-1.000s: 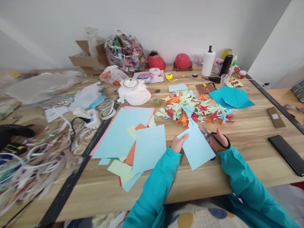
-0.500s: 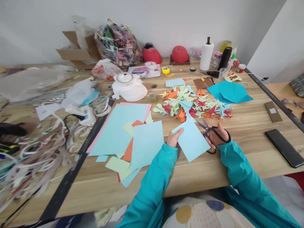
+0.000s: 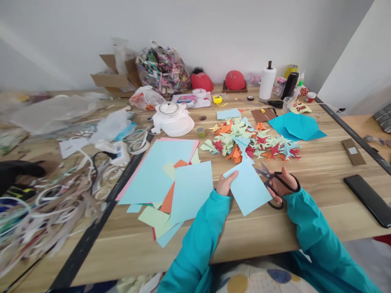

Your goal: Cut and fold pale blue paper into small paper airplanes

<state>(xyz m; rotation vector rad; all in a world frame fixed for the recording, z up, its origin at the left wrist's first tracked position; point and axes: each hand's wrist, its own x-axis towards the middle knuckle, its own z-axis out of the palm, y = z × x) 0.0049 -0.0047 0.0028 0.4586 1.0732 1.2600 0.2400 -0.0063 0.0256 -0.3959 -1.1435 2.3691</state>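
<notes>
My left hand (image 3: 225, 185) pinches the left edge of a light blue paper sheet (image 3: 249, 187) held just above the wooden table (image 3: 320, 171). My right hand (image 3: 282, 185) grips black scissors (image 3: 270, 179) by the handles, their blades apart at the sheet's right edge. Both sleeves are teal. Just beyond the sheet lies a heap of small folded paper shapes (image 3: 250, 140) in green, orange, red and blue.
A stack of coloured sheets (image 3: 171, 175) lies to the left. A black phone (image 3: 368, 199) rests at the right. Teal paper (image 3: 295, 126), a paper towel roll (image 3: 267, 81), a white bowl-like thing (image 3: 172, 118) and a tangle of tape strips (image 3: 45, 195) crowd the table.
The scissors have come off the top of the sheet to its right edge and their blades have parted. The view shifted slightly; both hands keep their hold.
</notes>
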